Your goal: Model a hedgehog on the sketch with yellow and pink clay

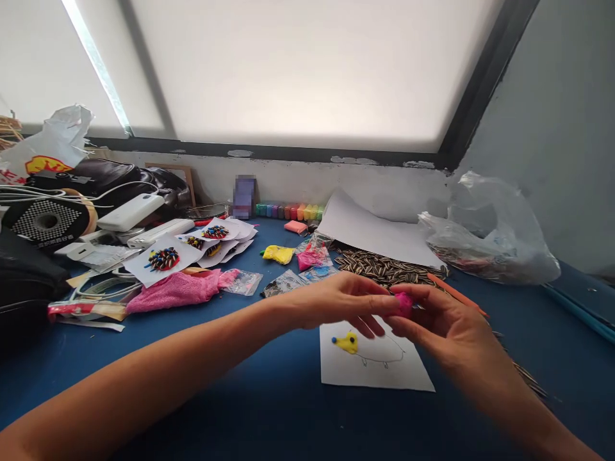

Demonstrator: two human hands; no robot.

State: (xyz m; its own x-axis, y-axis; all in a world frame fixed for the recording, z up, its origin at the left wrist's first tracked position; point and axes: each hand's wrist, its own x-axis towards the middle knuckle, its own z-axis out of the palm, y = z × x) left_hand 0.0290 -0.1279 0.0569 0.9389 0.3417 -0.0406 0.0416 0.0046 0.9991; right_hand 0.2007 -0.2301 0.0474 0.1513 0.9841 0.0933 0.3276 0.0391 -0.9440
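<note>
I am watching both hands meeting at the centre-right of the frame, just above a sheet of paper [379, 365] lying on the blue surface [216, 397]. The left hand [336, 301] and the right hand [442, 320] are pinching a small lump of pink clay [404, 303] between their fingertips — both are closing on it, neither is flat or loose. On the paper a yellow clay head [346, 342] is sitting at the left end of a pencilled animal outline, whose body is bare. I am judging this as the kneading step — softening the pink piece. The next move, I think, is calling for a gentle press onto the outline, beside the yellow part. Sunflower seeds [384, 267] are lying in a pile just behind the hands.
</note>
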